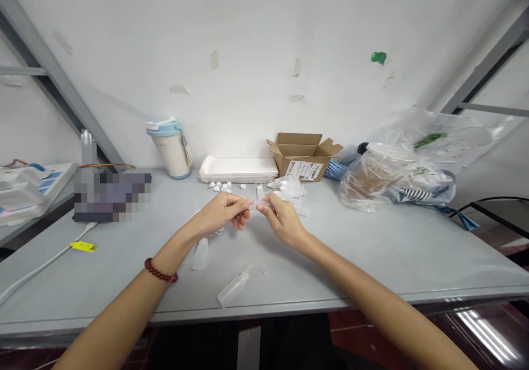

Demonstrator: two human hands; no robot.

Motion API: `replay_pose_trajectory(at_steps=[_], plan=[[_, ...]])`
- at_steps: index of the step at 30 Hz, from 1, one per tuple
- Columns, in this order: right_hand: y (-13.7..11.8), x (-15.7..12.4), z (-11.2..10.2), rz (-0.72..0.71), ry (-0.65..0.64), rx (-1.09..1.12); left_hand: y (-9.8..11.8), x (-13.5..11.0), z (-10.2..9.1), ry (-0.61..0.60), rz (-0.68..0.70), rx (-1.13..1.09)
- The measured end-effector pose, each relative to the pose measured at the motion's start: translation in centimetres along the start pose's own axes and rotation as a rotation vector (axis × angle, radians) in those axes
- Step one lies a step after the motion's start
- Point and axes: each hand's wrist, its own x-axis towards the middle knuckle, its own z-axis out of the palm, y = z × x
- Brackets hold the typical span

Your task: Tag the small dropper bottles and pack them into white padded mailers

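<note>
My left hand (pixel 229 211) and my right hand (pixel 286 224) meet above the middle of the table, each with its fingers pinched together. Between the fingertips runs a small translucent plastic piece (pixel 258 203), mostly covered by the fingers; both hands grip it. Just below them lie a clear squeeze bottle with a thin tip (pixel 233 289), a tiny white bit (pixel 264 271) and another translucent bottle (pixel 200 254). Behind my hands are several small white caps (pixel 221 186). More translucent bottles (pixel 292 188) are heaped behind my right hand, partly hidden.
Along the wall stand a cream tumbler with a blue lid (pixel 168 148), a stack of white trays (pixel 239 169) and an open cardboard box (pixel 303 161). Plastic bags with a container (pixel 380 174) sit at right. A pixelated dark object (pixel 109 196) and a white cable (pixel 49 261) lie at left.
</note>
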Motion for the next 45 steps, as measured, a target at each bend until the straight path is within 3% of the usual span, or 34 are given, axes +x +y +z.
replay_pose_trajectory(at_steps=[7, 10, 16, 28, 38, 40, 45], plan=[[0.4, 0.7, -0.4, 0.277, -0.208, 0.453, 0.2, -0.1, 0.1, 0.132, 0.196, 0.231], [0.5, 0.7, 0.0, 0.281, -0.179, 0.468, 0.0, 0.1, 0.0, 0.100, 0.178, 0.240], [0.4, 0.5, 0.6, 0.224, -0.116, 0.411, 0.0, 0.3, 0.3, 0.064, 0.005, 0.182], [0.4, 0.3, 0.7, 0.569, -0.307, 0.761, -1.0, 0.7, -0.5, 0.023, 0.192, 0.379], [1.2, 0.8, -0.3, 0.595, -0.627, 0.934, -0.7, 0.3, -0.5, 0.063, 0.217, 0.311], [1.0, 0.8, -0.5, 0.529, -0.598, 0.886, -0.4, 0.2, -0.5, 0.066, 0.210, 0.259], [-0.1, 0.8, -0.6, 0.307, -0.365, 0.516, -0.5, 0.3, -0.3, 0.061, 0.150, 0.145]])
